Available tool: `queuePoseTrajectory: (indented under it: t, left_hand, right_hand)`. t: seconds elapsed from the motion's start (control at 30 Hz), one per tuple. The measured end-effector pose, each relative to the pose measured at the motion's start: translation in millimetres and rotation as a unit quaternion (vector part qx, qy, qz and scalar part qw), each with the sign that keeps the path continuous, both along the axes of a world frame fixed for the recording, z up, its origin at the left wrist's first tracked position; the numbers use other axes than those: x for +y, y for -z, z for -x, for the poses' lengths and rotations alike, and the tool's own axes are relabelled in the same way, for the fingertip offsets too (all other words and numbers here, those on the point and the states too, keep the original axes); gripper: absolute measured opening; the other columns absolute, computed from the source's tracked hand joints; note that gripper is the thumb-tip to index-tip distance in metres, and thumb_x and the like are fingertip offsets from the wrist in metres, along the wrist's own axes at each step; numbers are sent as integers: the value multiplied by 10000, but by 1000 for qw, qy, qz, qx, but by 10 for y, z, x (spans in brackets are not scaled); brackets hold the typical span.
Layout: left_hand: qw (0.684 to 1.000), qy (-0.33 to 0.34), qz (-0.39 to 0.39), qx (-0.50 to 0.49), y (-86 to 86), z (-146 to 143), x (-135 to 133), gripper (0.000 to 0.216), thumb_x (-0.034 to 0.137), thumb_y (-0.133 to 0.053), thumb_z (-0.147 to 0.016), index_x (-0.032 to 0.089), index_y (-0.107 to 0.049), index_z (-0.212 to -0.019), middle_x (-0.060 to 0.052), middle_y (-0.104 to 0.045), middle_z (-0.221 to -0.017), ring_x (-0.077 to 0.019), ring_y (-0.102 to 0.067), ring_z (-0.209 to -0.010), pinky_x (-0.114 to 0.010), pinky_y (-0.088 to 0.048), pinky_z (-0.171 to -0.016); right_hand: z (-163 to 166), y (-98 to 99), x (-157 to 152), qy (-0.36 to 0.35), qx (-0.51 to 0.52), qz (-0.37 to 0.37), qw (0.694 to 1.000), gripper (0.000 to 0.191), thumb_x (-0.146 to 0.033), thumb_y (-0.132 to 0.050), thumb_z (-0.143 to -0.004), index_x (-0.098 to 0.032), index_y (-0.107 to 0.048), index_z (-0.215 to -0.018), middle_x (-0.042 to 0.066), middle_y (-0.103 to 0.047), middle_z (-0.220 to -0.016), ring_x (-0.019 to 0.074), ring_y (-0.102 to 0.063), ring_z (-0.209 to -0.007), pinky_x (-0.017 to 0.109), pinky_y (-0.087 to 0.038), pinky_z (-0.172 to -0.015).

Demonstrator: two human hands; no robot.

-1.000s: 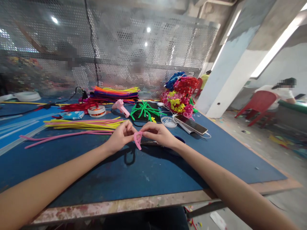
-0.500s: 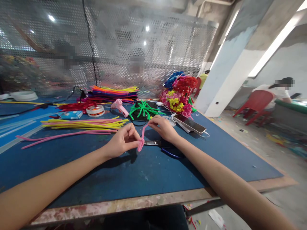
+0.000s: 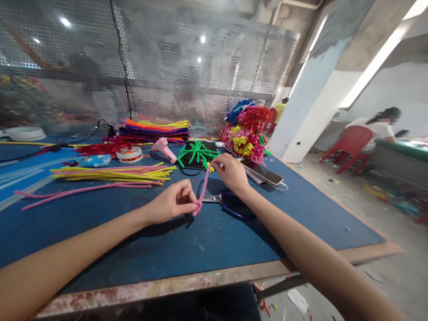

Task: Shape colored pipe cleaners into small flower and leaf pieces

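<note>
A pink pipe cleaner (image 3: 205, 183) is stretched between my two hands above the blue table. My left hand (image 3: 177, 201) pinches its lower end, which is bent into a small loop. Up and to the right, my right hand (image 3: 230, 174) grips the upper end between thumb and fingers. Beneath the right wrist lie scissors (image 3: 236, 213) with dark blue handles, blades pointing left and partly hidden. To the left of my left hand lie yellow and pink pipe cleaners (image 3: 113, 173) in a loose bundle, with separate pink ones in front.
Behind my hands are a pink glue gun (image 3: 163, 150), green pipe cleaner pieces (image 3: 197, 152), a tape roll (image 3: 129, 154) and colourful pipe cleaner flowers (image 3: 249, 129). A phone (image 3: 262, 171) with a white cable lies right. Perforated metal sheeting (image 3: 160, 62) stands at the back.
My right hand has moved slightly up and right, drawing out a longer stretch of the pink pipe cleaner. My left hand still pinches the looped end. The view has shifted slightly.
</note>
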State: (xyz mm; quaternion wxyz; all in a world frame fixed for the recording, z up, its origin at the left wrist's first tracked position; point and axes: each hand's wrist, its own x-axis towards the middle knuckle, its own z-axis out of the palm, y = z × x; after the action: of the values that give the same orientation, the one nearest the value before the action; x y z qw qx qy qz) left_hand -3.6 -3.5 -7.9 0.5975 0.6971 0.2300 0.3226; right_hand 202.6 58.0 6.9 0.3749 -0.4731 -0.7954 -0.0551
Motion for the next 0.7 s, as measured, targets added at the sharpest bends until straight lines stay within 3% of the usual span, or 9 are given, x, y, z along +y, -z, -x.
queuePoseTrajectory:
  t: [0.07,0.17,0.23,0.33,0.5,0.7]
  left_hand:
    - [1000,-28,-13,5,5,0,14,363,183,-598,-730,208,-242,-666,21,-586,-661,-95,-545,-602,-237,-402,-591]
    - [998,-61,-27,11,34,14,63,360,193,-598,-725,214,-241,-688,29,-596,-653,-92,-544,-579,-227,-402,-574]
    - [996,-81,-34,10,60,29,102,351,205,-603,-719,217,-253,-708,36,-599,-644,-102,-565,-586,-228,-413,-579]
    - [992,-117,-44,8,92,50,146,362,206,-621,-701,218,-259,-720,37,-609,-643,-114,-592,-598,-234,-430,-595]
    - [978,-196,-64,8,109,55,168,341,214,-619,-706,214,-278,-737,39,-606,-649,-105,-580,-597,-244,-442,-625]
    - [971,-230,-56,20,114,23,154,327,269,-695,-632,189,-404,-757,20,-585,-735,-125,-586,-706,-235,-447,-646]
  right_hand:
    - [19,-32,-72,-32,7,28,999,173,-227,-492,-822,-186,-634,-912,73,-574,-970,122,-510,-658,260,-401,-614]
    - [73,-59,-200,-173,-6,72,982,219,-291,-518,-817,-209,-614,-996,80,-539,-1078,125,-523,-721,244,-413,-610]
    - [138,-60,-285,-248,-33,96,963,234,-338,-535,-807,-214,-617,-988,74,-555,-1054,138,-531,-779,247,-417,-650]
    - [236,-44,-364,-298,-64,119,945,188,-329,-549,-803,-187,-631,-894,50,-611,-887,137,-542,-774,247,-405,-691]
    - [274,13,-343,-263,-83,126,953,113,-248,-546,-812,-172,-628,-823,26,-626,-786,118,-544,-717,215,-371,-648]
    - [299,48,-366,-164,-76,113,977,115,-225,-524,-817,-181,-629,-838,25,-633,-799,113,-526,-667,215,-330,-584]
